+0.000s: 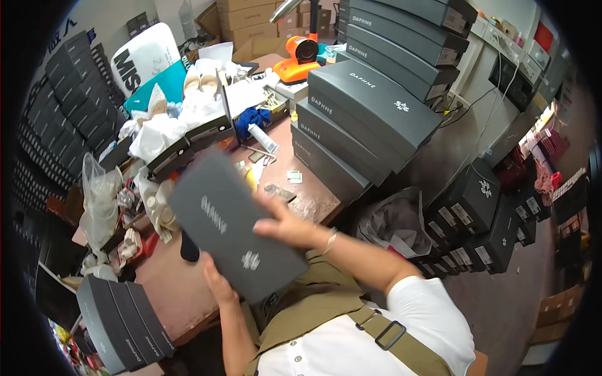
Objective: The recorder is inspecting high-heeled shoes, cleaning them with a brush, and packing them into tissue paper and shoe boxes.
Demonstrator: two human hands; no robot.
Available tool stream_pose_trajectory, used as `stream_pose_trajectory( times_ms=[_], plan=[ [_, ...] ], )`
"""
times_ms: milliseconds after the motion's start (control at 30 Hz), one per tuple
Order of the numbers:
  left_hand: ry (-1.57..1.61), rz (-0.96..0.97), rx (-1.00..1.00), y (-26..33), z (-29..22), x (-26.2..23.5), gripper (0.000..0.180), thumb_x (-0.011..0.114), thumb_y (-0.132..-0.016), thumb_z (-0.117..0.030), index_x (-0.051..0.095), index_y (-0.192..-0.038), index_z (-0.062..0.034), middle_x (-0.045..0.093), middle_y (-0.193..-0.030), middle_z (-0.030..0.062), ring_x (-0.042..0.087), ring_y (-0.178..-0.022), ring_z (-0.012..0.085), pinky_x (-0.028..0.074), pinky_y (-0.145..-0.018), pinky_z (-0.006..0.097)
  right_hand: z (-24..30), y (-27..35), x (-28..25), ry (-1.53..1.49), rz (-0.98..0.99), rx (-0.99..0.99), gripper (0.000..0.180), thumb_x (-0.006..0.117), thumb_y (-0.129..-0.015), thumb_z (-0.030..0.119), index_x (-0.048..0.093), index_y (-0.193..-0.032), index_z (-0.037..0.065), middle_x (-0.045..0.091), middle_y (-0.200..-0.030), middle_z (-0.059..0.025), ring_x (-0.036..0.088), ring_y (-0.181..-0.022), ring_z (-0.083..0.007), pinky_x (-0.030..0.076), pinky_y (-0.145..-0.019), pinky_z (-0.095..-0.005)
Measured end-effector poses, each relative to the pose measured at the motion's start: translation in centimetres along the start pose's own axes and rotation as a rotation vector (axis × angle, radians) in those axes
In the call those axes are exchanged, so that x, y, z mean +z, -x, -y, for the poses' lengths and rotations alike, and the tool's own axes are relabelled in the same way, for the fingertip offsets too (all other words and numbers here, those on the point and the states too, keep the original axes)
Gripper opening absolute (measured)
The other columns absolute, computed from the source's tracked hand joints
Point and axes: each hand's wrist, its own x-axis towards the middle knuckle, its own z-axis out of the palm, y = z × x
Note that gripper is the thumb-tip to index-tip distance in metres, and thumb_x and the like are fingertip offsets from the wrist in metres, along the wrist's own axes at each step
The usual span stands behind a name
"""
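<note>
**Grey shoe box lid held over a crowded workbench**

While the flat dark grey cardboard box lid is held tilted above the near edge of the reddish-brown worktable, it is gripped from two sides. The right hand is laid on the lid's right edge, its fingers spread flat over the top face and a thin bracelet seen at the wrist. The left hand is placed under the lid's lower edge; only its heel and thumb side are seen, so it cannot be told how its fingers are curled behind the cardboard. The lid is blurred slightly, and a pale logo is printed on its top.

Behind the lid, on the table, a stack of long dark grey shoe boxes is piled in a stepped heap, well apart from the hands. To the left of that stack, open boxes stuffed with white tissue paper are crowded together, with a blue cloth and a white tube lying beside them. An orange handheld appliance is stood at the far end of the table. Near the lower left, a second row of grey boxes stood on edge is seen beside the table. On the right, on the floor, black boxes with white labels are stacked, and a grey plastic bag is slumped just beside them.
</note>
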Motion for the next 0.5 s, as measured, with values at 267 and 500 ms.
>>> stream_pose_trajectory(
  times_ms=[267, 500],
  plan=[
    [-0.223, 0.556, 0.317, -0.3, -6.2, 10.0, 0.061, 0.061, -0.084, -0.003, 0.035, -0.140, -0.0009, 0.044, -0.135, 0.0135, 0.055, -0.111, 0.0208, 0.048, -0.092, 0.036, 23.9, 1.5, -24.9, 0.462, -0.502, 0.040, 0.052, 0.051, -0.094, 0.038, 0.054, -0.130, 0.001, 0.058, -0.126, -0.0078, 0.050, -0.119, -0.0131, 0.036, -0.102, -0.0253],
    [-0.674, -0.122, 0.683, 3.1, -8.6, -3.3, 0.013, 0.066, -0.086, -0.016, 0.061, -0.088, -0.0036, 0.059, -0.107, 0.0121, 0.058, -0.098, 0.0240, 0.045, -0.087, 0.034, 20.1, 4.3, -32.3, 1.755, -0.334, -0.259, 0.022, 0.050, -0.096, 0.013, 0.059, -0.110, -0.002, 0.060, -0.106, -0.0184, 0.057, -0.101, -0.0326, 0.045, -0.088, -0.0390]
  ],
)
